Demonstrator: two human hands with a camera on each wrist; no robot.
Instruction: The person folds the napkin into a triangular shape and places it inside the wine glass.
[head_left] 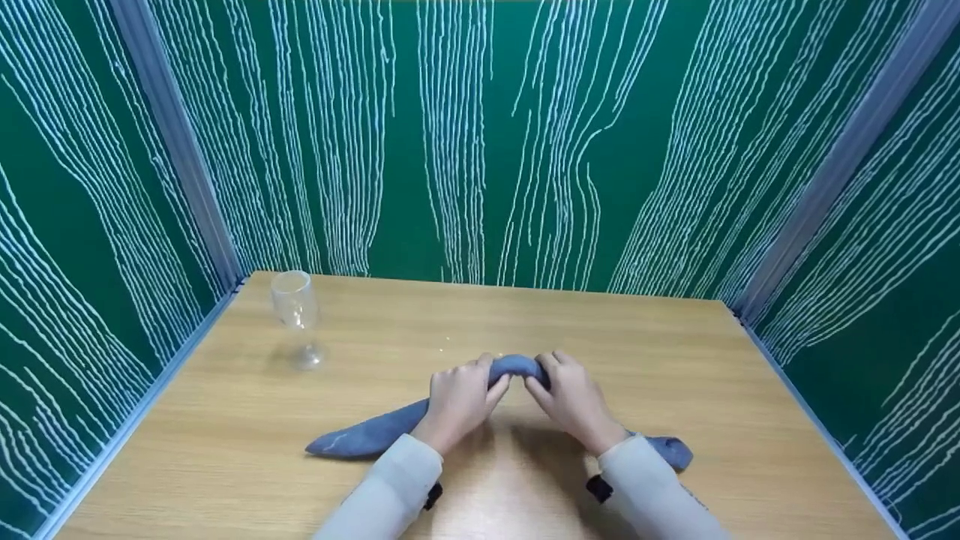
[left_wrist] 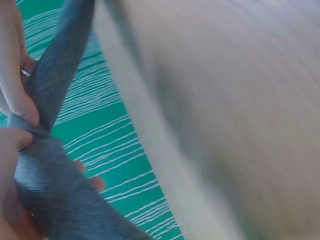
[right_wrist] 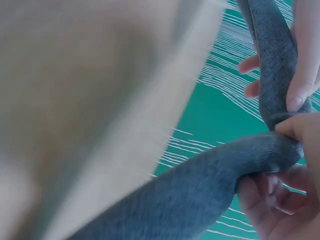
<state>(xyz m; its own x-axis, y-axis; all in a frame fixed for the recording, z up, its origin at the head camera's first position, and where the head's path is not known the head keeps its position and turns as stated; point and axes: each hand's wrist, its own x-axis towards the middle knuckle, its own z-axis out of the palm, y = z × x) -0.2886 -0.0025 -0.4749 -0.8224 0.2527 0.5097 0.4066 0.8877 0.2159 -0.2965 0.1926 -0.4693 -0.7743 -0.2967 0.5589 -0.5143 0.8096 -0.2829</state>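
A long grey-blue cloth [head_left: 375, 433], rolled into a loose rope, lies across the front middle of the table. Its middle arches up between the two hands, while a pointed end extends left and a bunched end right. My left hand [head_left: 459, 397] grips it just left of the arch, and my right hand [head_left: 574, 399] grips it just right. In the left wrist view the cloth [left_wrist: 55, 175] bends sharply where both thumbs press. The right wrist view shows the right hand's fingers [right_wrist: 260, 200] curled under the cloth [right_wrist: 200, 175].
A clear stemmed glass [head_left: 294, 307] stands upright at the table's back left, away from the cloth. The wooden table [head_left: 525, 315] is bounded by green walls [head_left: 405, 187] with white wavy lines, at the back and both sides.
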